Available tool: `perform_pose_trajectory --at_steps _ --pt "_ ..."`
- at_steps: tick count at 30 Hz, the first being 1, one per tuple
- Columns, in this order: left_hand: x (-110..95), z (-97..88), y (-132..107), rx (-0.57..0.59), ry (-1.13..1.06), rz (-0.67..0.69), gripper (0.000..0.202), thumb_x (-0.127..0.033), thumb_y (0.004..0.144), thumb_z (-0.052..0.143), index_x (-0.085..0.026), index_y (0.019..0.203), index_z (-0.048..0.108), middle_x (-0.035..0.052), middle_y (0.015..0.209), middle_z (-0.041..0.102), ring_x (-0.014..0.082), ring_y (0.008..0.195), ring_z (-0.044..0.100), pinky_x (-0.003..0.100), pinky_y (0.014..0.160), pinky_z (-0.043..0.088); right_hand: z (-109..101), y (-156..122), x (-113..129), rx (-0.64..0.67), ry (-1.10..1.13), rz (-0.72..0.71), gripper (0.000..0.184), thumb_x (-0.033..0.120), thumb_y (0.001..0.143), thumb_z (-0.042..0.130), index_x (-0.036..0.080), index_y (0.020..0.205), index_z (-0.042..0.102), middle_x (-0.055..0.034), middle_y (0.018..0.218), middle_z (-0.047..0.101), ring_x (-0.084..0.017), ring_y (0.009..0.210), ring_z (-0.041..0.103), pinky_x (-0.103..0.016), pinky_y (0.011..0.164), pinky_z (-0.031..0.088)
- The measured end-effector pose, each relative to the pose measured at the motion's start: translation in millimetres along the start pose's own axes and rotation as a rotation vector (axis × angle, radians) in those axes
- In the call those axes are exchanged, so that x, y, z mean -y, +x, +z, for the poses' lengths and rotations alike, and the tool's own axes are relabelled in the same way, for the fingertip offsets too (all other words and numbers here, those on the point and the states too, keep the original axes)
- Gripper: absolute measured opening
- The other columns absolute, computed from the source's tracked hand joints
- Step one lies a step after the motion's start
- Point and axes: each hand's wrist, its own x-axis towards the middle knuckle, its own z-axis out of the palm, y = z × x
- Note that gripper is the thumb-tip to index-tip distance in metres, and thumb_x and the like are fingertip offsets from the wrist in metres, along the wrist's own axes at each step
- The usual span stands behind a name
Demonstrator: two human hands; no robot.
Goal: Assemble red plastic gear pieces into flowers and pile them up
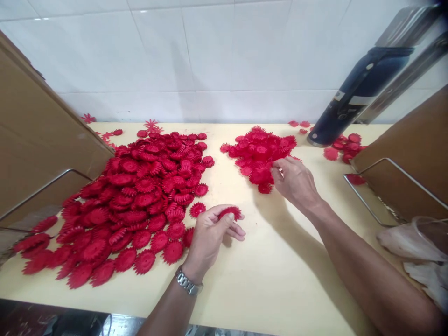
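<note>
My left hand [215, 228], a metal watch on its wrist, pinches a red flower-shaped disc [230, 213] with a toothed edge between thumb and fingers, just above the table. To its left spreads a large pile of similar red toothed discs [140, 186]. Further back, my right hand [296, 179] reaches the right edge of a smaller heap of red petal pieces [261, 154]. Its thumb and index finger are closed together at the heap. Whether a piece lies between those fingertips I cannot make out.
Cardboard boxes [42, 107] flank the pale yellow table [266, 280], with another box [409, 144] at right. A dark blue bottle [360, 93] stands back right near loose red pieces [346, 147]. Metal wire frames and a clear plastic cup [416, 240] sit at right. White tiles rise behind.
</note>
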Motion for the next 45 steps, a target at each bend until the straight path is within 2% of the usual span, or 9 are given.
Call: perform_pose_trajectory --at_steps 3,7,11,18,22,26,31,37,45 --pt "-1 -1.0 1 0.003 -0.054 -0.029 0.015 -0.023 0.069 0.062 -0.011 0.077 0.062 0.0043 0.072 0.066 0.0124 0.049 0.061 0.024 0.046 0.051 0 0 0 0.001 -0.046 -0.097 0.017 0.022 0.080 0.049 0.017 0.086 0.064 -0.0095 0.085 0.062 -0.024 0.084 0.055 -0.034 0.072 0.043" --pt "0 -2.4 2 -0.018 -0.055 -0.003 0.019 -0.030 0.070 0.062 -0.011 0.065 0.059 0.0023 0.059 0.062 0.0120 0.043 0.057 0.024 0.041 0.048 0 -7 19 0.026 0.161 -0.226 0.017 0.019 0.081 0.049 0.017 0.087 0.064 -0.0076 0.085 0.063 -0.020 0.079 0.056 -0.030 0.069 0.045" --pt "1 -2.4 2 -0.049 -0.011 0.038 0.023 -0.031 0.071 0.060 -0.012 0.058 0.056 -0.0010 0.049 0.056 0.0100 0.035 0.051 0.021 0.034 0.040 -1 -11 32 0.085 0.303 -0.271 0.015 0.017 0.082 0.048 0.016 0.083 0.064 -0.0068 0.080 0.063 -0.017 0.073 0.056 -0.028 0.065 0.044" --pt "4 -4.7 2 -0.083 0.038 0.051 0.029 -0.036 0.073 0.061 -0.014 0.057 0.053 -0.0033 0.047 0.052 0.0045 0.033 0.043 0.015 0.032 0.029 -15 -18 55 0.174 0.562 -0.227 0.020 0.023 0.085 0.049 0.015 0.068 0.058 -0.0028 0.065 0.056 -0.012 0.060 0.051 -0.024 0.056 0.039" --pt "6 -6.3 3 -0.103 0.045 0.076 0.032 -0.041 0.071 0.063 -0.015 0.056 0.052 -0.0055 0.046 0.047 0.0032 0.035 0.038 0.014 0.032 0.027 -19 -25 69 0.354 0.791 -0.256 0.018 0.026 0.081 0.057 0.015 0.066 0.055 -0.0010 0.065 0.055 -0.011 0.061 0.051 -0.023 0.058 0.041" --pt "7 -6.5 3 -0.109 0.069 0.108 0.036 -0.044 0.070 0.064 -0.014 0.054 0.050 -0.0070 0.045 0.041 0.0024 0.036 0.035 0.014 0.031 0.027 -15 -32 77 0.545 0.865 -0.194 0.015 0.024 0.071 0.068 0.016 0.071 0.055 0.0003 0.069 0.057 -0.011 0.065 0.053 -0.023 0.059 0.043" --pt "9 -6.6 3 -0.113 0.093 0.119 0.040 -0.048 0.074 0.059 -0.014 0.054 0.050 -0.0060 0.045 0.043 0.0021 0.034 0.037 0.014 0.031 0.026 -13 -33 78 0.654 0.949 -0.085 0.009 0.020 0.076 0.059 0.017 0.070 0.053 0.0032 0.061 0.056 -0.009 0.057 0.051 -0.021 0.054 0.041" --pt "9 -6.0 1 0.006 0.083 0.131 0.031 -0.042 0.080 0.053 -0.014 0.069 0.057 -0.0014 0.056 0.056 0.0079 0.041 0.053 0.018 0.036 0.039 -11 -31 75 0.530 0.851 -0.030 0.012 0.017 0.080 0.049 0.016 0.069 0.053 -0.0002 0.063 0.059 -0.011 0.059 0.053 -0.022 0.055 0.042" --pt "12 -7.0 2 0.016 0.056 0.186 0.027 -0.035 0.082 0.053 -0.013 0.068 0.060 0.0022 0.059 0.063 0.0115 0.049 0.058 0.022 0.045 0.047 -7 -38 78 0.437 0.818 0.017 0.009 0.015 0.078 0.048 0.016 0.069 0.050 0.0007 0.063 0.056 -0.010 0.057 0.052 -0.021 0.053 0.040"
